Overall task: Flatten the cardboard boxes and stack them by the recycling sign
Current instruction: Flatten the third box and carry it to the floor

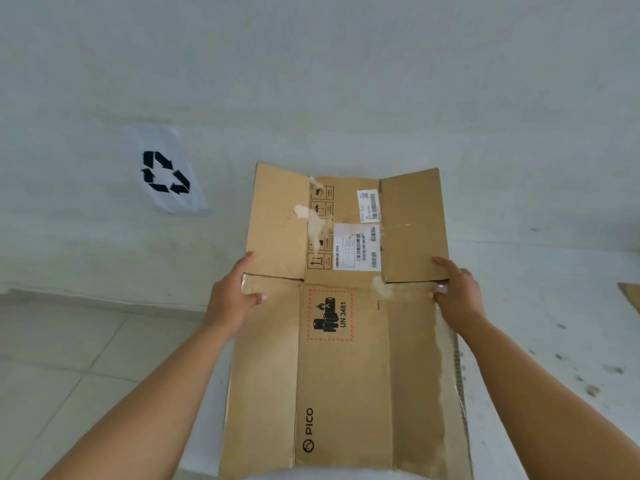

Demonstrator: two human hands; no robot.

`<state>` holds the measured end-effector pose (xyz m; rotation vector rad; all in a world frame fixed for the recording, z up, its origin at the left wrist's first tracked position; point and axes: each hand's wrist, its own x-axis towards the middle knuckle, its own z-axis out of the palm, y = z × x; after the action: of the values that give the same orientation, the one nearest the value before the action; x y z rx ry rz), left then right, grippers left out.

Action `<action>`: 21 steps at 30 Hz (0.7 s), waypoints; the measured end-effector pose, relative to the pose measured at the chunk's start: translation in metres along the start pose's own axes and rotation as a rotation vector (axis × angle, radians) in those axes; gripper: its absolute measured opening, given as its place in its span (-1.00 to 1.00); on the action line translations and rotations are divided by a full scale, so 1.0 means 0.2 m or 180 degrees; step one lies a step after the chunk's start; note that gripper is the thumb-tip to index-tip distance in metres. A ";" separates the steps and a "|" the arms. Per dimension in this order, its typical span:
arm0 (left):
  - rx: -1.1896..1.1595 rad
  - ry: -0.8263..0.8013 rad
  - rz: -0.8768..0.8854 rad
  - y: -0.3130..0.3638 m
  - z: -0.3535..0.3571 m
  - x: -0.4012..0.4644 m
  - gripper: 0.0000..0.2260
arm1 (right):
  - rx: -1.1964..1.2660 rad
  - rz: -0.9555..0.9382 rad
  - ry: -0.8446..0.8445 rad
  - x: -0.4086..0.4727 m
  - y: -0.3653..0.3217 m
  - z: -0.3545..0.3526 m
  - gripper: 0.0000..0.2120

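Head view
Where the box is: I hold the flattened cardboard box (346, 323) out in front of me, above the floor (69, 358), its far flaps reaching toward the wall (311, 81).
Left grip: my left hand (235, 296) is clamped on the box's left edge, at the slit where flap meets panel, thumb on top and fingers curled under.
Right grip: my right hand (457, 292) pinches the right edge at the matching slit, fingertips showing over the cardboard.
Long axis: the box runs lengthwise away from me, near end by my body, far end at the wall.
Which way to go: the recycling sign (166, 171) is taped on the wall to the left of the box and beyond my grip; the box's far left corner is near it but apart from it.
Nearer hand: my left hand is the closer one to the sign, so I judge the move swings left and forward.
Look of the box: brown, creased flat, four panels showing, with a red-bordered battery warning mark, white shipping labels (356, 245), torn tape patches and a ragged right edge.
Poor corner: a brown scrap (632, 296) at the far right edge may be another piece of cardboard; I cannot tell.
Stage: flattening looks done for this box; stacking by the sign is not yet done.
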<state>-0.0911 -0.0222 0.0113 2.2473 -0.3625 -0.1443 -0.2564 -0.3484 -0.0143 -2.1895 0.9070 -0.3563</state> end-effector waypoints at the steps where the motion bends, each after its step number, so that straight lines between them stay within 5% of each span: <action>1: -0.0019 0.0077 0.0056 0.00 -0.05 0.03 -0.26 | 0.0045 -0.0102 0.0068 0.02 -0.07 0.00 -0.41; 10: 0.0098 0.0713 0.0537 0.24 -0.44 0.27 -0.29 | 0.0493 -0.0879 0.0619 0.21 -0.61 -0.09 -0.38; 21: 0.0299 0.1118 0.1227 0.27 -0.75 0.59 -0.33 | 0.0614 -0.1103 0.1035 0.29 -0.98 -0.06 -0.40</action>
<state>0.0442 0.0179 0.1503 2.1937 -0.6086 0.4714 -0.1238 -0.3000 0.1327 -2.1381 0.6219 -0.9488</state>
